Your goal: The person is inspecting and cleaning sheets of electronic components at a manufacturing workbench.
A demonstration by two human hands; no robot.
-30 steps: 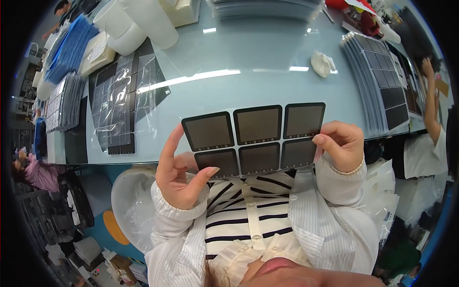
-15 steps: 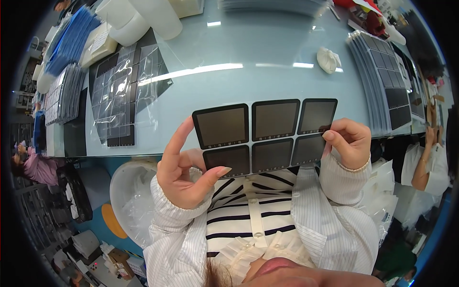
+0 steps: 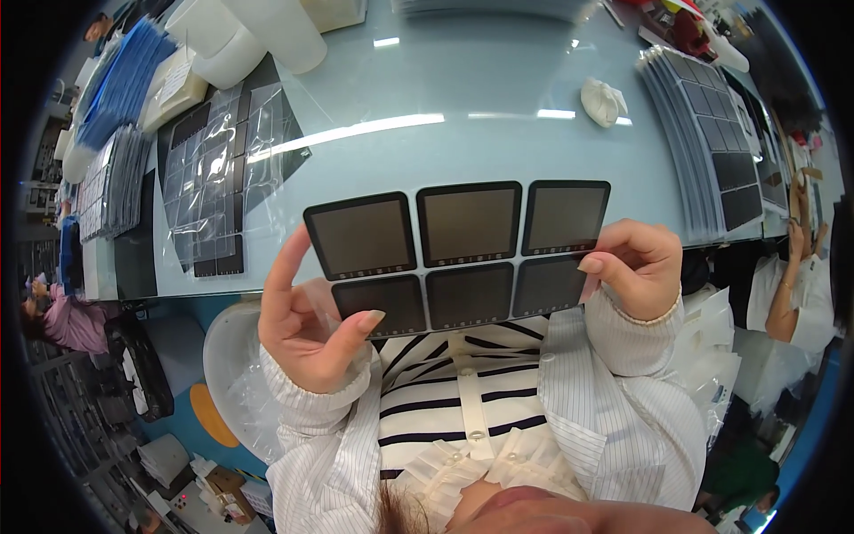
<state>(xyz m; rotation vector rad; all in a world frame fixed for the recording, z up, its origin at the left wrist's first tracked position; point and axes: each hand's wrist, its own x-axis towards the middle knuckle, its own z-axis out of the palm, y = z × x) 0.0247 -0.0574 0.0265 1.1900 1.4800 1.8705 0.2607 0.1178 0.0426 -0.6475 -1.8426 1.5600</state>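
Between my two hands is a clear sheet of dark panels (image 3: 469,224), raised in front of my chest near the table's front edge. Its black-bordered rectangles form two rows of three, with small marks along their lower borders. At the left end, my left hand (image 3: 311,336) grips it, thumb on the near face at the lower corner and a finger up along the side edge. My right hand (image 3: 642,274) pinches the right edge between thumb and bent fingers. Fingertips behind the sheet are partly hidden.
On the glossy table (image 3: 391,156), clear plastic sheets over dark panels (image 3: 213,178) lie left. Stacked panel sheets (image 3: 703,133) stand right, near a crumpled white wad (image 3: 603,101). White rolls (image 3: 258,40) and blue sheets (image 3: 124,80) are far left. A white tub (image 3: 236,383) sits below the edge.
The sheet of dark panels has shifted left and turned more squarely toward my view, so its panels look wider. My left hand moved left with it; my right hand moved only slightly.
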